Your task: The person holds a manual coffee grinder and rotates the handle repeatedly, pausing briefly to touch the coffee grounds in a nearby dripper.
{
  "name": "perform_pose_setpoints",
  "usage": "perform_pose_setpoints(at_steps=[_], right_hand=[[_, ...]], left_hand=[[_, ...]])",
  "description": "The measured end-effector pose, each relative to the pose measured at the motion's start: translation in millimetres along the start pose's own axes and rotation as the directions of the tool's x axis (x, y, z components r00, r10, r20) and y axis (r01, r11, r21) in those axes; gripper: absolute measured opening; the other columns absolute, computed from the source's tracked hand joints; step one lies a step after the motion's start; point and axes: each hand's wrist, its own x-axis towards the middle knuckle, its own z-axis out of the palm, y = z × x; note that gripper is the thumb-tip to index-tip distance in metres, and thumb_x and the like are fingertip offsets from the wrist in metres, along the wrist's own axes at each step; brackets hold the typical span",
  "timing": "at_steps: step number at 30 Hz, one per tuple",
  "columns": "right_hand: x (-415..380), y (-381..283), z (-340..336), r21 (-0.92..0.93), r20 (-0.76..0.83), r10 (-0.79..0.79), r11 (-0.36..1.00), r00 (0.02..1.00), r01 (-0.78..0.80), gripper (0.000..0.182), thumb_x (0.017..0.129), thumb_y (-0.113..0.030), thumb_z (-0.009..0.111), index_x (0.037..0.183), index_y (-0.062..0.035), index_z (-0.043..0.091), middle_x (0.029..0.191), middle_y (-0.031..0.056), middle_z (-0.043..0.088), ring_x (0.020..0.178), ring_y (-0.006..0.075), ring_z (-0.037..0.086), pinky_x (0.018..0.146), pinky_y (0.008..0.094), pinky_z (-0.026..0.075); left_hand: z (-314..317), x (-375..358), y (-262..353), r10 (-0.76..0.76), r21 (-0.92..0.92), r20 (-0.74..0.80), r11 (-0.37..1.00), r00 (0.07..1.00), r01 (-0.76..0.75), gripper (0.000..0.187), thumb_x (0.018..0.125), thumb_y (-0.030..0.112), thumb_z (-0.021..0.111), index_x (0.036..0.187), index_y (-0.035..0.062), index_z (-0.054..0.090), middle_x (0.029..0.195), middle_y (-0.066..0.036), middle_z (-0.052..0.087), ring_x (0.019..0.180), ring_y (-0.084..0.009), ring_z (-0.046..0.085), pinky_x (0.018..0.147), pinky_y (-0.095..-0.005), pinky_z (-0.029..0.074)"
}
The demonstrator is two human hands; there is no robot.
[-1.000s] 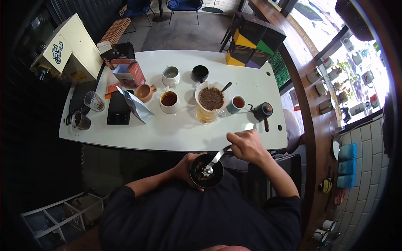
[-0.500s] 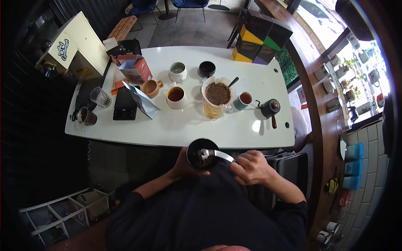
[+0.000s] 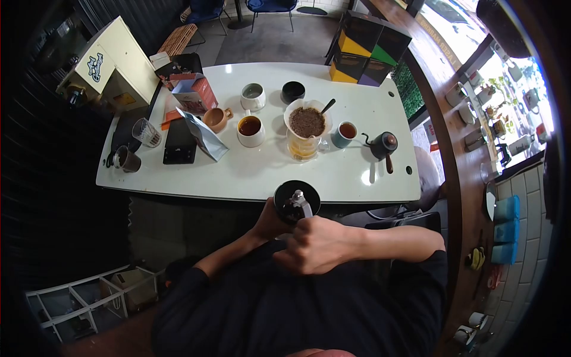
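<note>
My left hand (image 3: 269,221) is wrapped round the side of a black hand coffee grinder (image 3: 287,191), held just off the table's near edge in front of my body. A silver crank arm (image 3: 304,206) reaches from the middle of the grinder's round top toward me. Closed over the outer end of that crank is my right hand (image 3: 312,243), which hides the knob. Beyond the grinder, a paper-lined dripper with wet coffee grounds (image 3: 307,122) and a spoon sits on a glass server (image 3: 302,150).
On the white table (image 3: 214,178) stand a white mug (image 3: 251,138), a teal cup (image 3: 342,140), a dark kettle (image 3: 383,146), a black scale (image 3: 179,153) and a silver-blue bag (image 3: 206,143). Glasses (image 3: 127,159) are at the left, black boxes (image 3: 380,44) at the back right.
My right hand has swung the crank round from the right side of the grinder to the side nearest me. The grinder and my left hand have shifted slightly up and right.
</note>
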Motion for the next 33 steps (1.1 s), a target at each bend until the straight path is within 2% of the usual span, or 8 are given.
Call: perform_pose_setpoints(at_steps=[7,9,17,18,20,23,27,33], right_hand=[[50.1,-17.0,22.9,0.205,-0.001,-0.197,0.96,0.98,0.193,0.014,0.082,-0.018,0.057,0.076,-0.006,0.059,0.05,0.0035,0.056,0.049,0.0201,0.062,0.044,0.0344,0.045],[62.2,-5.2,8.7,0.188,0.276,-0.17,0.975,0.946,0.12,0.018,0.085,-0.021,0.054,0.08,-0.005,0.06,0.057,0.0068,0.061,0.055,0.0232,0.066,0.048,0.0382,0.049],[90.3,61.9,20.4,0.078,0.294,0.017,0.996,0.955,-0.042,0.022,0.086,-0.026,0.056,0.09,-0.0057,0.065,0.068,0.0137,0.066,0.069,0.0331,0.068,0.059,0.0441,0.054],[85.7,75.8,19.6,0.059,0.277,0.125,0.987,0.953,-0.147,0.022,0.085,-0.026,0.057,0.089,-0.0056,0.064,0.066,0.0141,0.065,0.067,0.0339,0.068,0.058,0.0442,0.053],[69.9,91.8,19.9,0.085,0.222,0.231,0.963,0.947,-0.255,0.02,0.082,-0.024,0.058,0.086,-0.0049,0.062,0.06,0.0148,0.061,0.059,0.0355,0.064,0.055,0.0454,0.05],[55.5,92.7,15.4,0.107,0.129,0.215,0.967,0.968,-0.23,0.018,0.081,-0.023,0.058,0.085,-0.0051,0.062,0.055,0.015,0.057,0.055,0.0364,0.061,0.053,0.0458,0.048],[20.4,104.6,14.8,0.11,0.143,0.387,0.908,0.911,-0.403,0.013,0.078,-0.015,0.055,0.083,-0.0056,0.063,0.051,0.0152,0.054,0.052,0.0357,0.059,0.052,0.0456,0.048],[-2.6,95.7,7.8,0.135,0.052,0.405,0.903,0.913,-0.408,0.01,0.077,-0.014,0.055,0.08,-0.0053,0.06,0.049,0.0152,0.051,0.049,0.0362,0.056,0.049,0.0461,0.045]], left_hand=[[4.0,1.5,1.4,-0.038,0.266,0.25,0.963,0.968,-0.031,0.039,0.075,0.016,0.078,0.109,0.0048,0.062,0.094,-0.006,0.07,0.086,-0.0121,0.065,0.076,-0.0338,0.054],[3.0,-8.7,0.8,0.013,0.272,0.323,0.956,0.946,-0.106,0.05,0.073,0.019,0.081,0.115,0.0049,0.058,0.101,-0.006,0.067,0.093,-0.0133,0.063,0.082,-0.0347,0.051],[-3.1,-33.3,1.6,0.222,0.228,0.59,0.877,0.776,-0.424,0.094,0.063,0.029,0.093,0.137,0.0053,0.04,0.129,-0.007,0.055,0.123,-0.0181,0.053,0.106,-0.0383,0.042],[-3.5,-30.8,3.1,0.219,0.23,0.585,0.878,0.781,-0.419,0.094,0.063,0.029,0.093,0.137,0.0053,0.04,0.129,-0.007,0.055,0.123,-0.0181,0.053,0.106,-0.0383,0.042],[-1.3,-28.8,6.5,-0.038,-0.162,0.445,0.979,0.895,0.123,0.08,0.048,0.033,0.098,0.112,0.0029,0.06,0.124,-0.01,0.06,0.115,-0.0204,0.059,0.098,-0.0387,0.047],[5.3,-31.5,-3.4,0.127,-0.253,0.335,0.967,0.934,-0.041,0.085,0.041,0.033,0.1,0.108,0.0024,0.059,0.122,-0.009,0.059,0.111,-0.019,0.058,0.098,-0.039,0.045],[1.1,-41.9,-38.5,0.091,-0.292,0.213,0.956,0.973,-0.026,0.083,0.041,0.034,0.1,0.106,0.0032,0.059,0.113,-0.007,0.061,0.102,-0.0157,0.059,0.093,-0.0359,0.046],[4.7,-13.9,13.4,0.101,-0.13,0.519,0.991,0.849,-0.039,0.072,0.044,0.035,0.096,0.098,0.0024,0.062,0.089,-0.005,0.068,0.082,-0.0162,0.067,0.082,-0.031,0.052]])
